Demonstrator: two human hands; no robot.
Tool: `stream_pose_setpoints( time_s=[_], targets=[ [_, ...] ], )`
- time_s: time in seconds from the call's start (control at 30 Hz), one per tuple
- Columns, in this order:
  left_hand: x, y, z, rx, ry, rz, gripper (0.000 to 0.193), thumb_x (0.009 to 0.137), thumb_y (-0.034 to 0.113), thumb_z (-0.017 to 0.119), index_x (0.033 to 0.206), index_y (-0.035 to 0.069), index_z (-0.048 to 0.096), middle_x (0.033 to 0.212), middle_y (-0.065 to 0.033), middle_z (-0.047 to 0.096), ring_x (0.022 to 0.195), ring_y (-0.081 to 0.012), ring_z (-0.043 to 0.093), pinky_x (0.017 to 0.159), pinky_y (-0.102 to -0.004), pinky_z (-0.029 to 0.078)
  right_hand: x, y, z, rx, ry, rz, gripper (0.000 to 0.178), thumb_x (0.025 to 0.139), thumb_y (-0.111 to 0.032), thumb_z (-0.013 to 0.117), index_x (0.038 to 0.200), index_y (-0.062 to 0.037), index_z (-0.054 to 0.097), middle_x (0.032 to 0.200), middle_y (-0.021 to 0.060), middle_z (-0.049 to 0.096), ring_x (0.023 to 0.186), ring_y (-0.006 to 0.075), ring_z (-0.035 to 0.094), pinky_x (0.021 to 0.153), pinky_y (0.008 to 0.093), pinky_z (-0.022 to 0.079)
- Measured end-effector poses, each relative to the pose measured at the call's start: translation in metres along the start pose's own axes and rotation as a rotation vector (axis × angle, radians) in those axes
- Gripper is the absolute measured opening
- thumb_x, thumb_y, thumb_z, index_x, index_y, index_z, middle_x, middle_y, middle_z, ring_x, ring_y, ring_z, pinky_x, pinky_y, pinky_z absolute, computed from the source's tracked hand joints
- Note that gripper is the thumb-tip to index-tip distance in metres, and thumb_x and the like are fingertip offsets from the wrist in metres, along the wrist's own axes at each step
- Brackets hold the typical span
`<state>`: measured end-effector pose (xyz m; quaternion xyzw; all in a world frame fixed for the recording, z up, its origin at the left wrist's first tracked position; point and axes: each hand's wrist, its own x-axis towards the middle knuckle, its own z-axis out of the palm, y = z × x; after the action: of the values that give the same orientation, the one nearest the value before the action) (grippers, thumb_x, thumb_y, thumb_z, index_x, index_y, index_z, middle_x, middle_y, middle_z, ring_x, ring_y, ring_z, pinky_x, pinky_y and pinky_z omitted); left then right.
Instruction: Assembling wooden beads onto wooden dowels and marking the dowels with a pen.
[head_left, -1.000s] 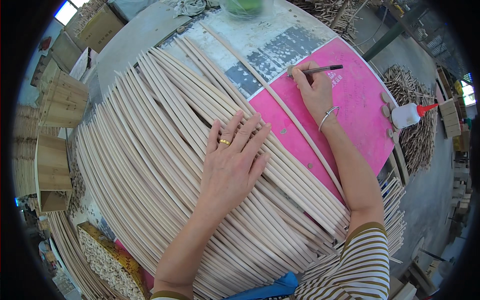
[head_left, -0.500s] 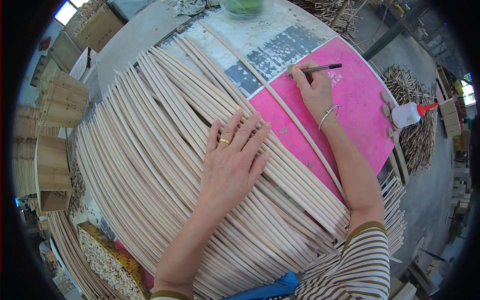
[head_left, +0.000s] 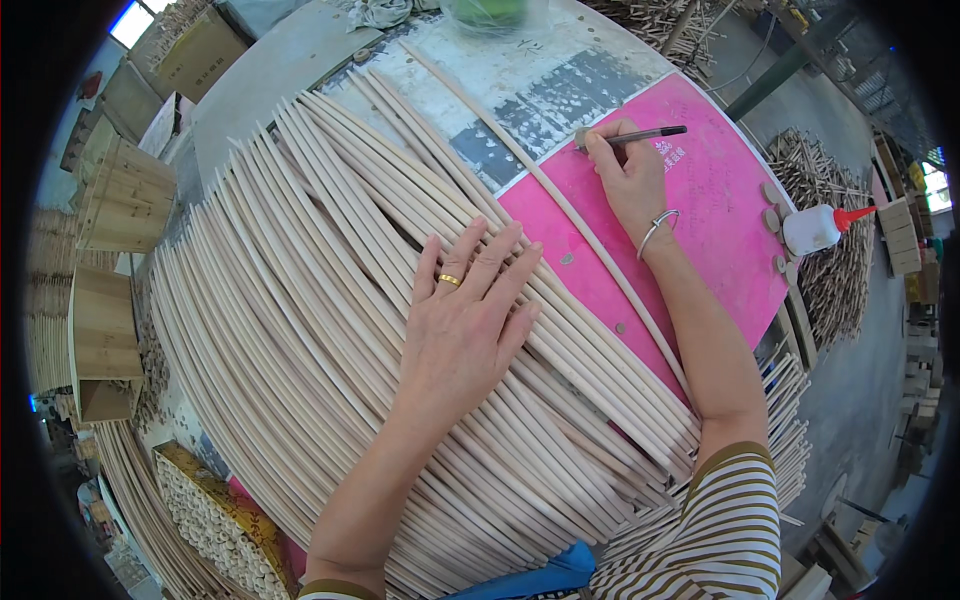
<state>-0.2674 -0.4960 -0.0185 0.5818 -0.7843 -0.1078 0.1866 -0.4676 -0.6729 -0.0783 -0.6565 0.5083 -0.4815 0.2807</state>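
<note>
left hand (head_left: 465, 325) flat, fingers spread, pressing the stick pile (head_left: 300, 330). right hand (head_left: 630, 180) pinches a pen (head_left: 650, 134) over one stick (head_left: 560, 200) on the pink board (head_left: 710, 230); glue bottle (head_left: 815, 228) nearby.
</note>
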Motion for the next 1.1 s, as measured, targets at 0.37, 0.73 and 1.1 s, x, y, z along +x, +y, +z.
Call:
stream_pose_setpoints(
  time_s=[0.37, 0.73, 1.1],
  targets=[
    [-0.0002, -0.0015, 0.0021, -0.006, 0.036, 0.031, 0.046, 0.096, 0.030, 0.062, 0.140, 0.015, 0.057, 0.149, -0.0054, 0.050, 0.145, -0.0282, 0.037, 0.122, -0.0529, 0.020, -0.0001, -0.0026, -0.0019, 0.000, 0.004, 0.014, 0.018, 0.093, -0.018, 0.067, 0.090, -0.0014, 0.069, 0.075, 0.0067, 0.069, 0.067, 0.0134, 0.063, 0.064, 0.0296, 0.049],
    [0.0001, -0.0004, 0.0001, 0.010, -0.006, 0.003, 0.047, 0.098, 0.030, 0.058, 0.144, 0.018, 0.056, 0.153, -0.0024, 0.048, 0.148, -0.0256, 0.034, 0.124, -0.0492, 0.016, 0.0003, -0.0017, -0.0011, -0.007, -0.003, 0.007, 0.017, 0.093, -0.018, 0.068, 0.090, -0.0012, 0.069, 0.076, 0.0073, 0.070, 0.068, 0.0134, 0.064, 0.065, 0.0292, 0.050],
    [-0.0002, -0.0005, 0.0005, 0.007, 0.000, 0.003, 0.047, 0.097, 0.030, 0.059, 0.143, 0.018, 0.056, 0.153, -0.0021, 0.048, 0.148, -0.0255, 0.035, 0.124, -0.0493, 0.016, 0.0001, -0.0022, -0.0007, -0.023, -0.001, 0.002, 0.018, 0.093, -0.019, 0.068, 0.091, -0.0008, 0.069, 0.075, 0.0080, 0.070, 0.067, 0.0147, 0.065, 0.065, 0.0300, 0.050]
  ],
)
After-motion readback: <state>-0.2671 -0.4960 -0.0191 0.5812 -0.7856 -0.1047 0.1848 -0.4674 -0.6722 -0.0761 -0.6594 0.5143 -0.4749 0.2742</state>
